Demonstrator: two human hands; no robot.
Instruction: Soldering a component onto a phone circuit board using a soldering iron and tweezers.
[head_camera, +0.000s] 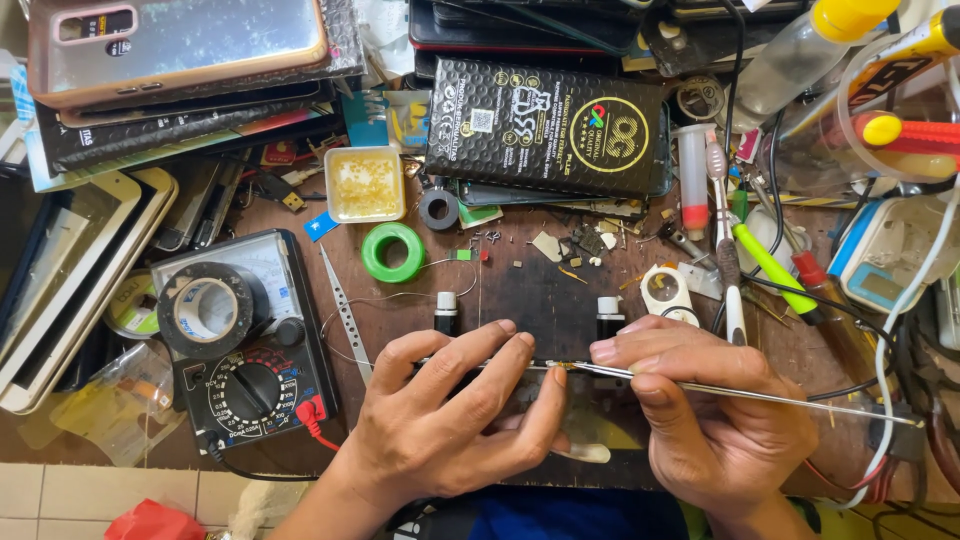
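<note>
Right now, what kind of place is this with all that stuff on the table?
Probably a phone repair bench. A multimeter sits beside rolls of tape, phone cases are stacked at the back, and the right hand holds thin metal tweezers to a small part steadied by the left hand.

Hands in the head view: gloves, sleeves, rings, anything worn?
Both bare. The left hand and right hand show no gloves, rings or watch, and both forearms are uncovered to the frame's bottom edge, so no sleeve shows. Nails are short and unpainted. Some blue cloth shows at the bottom edge between the forearms.
</note>
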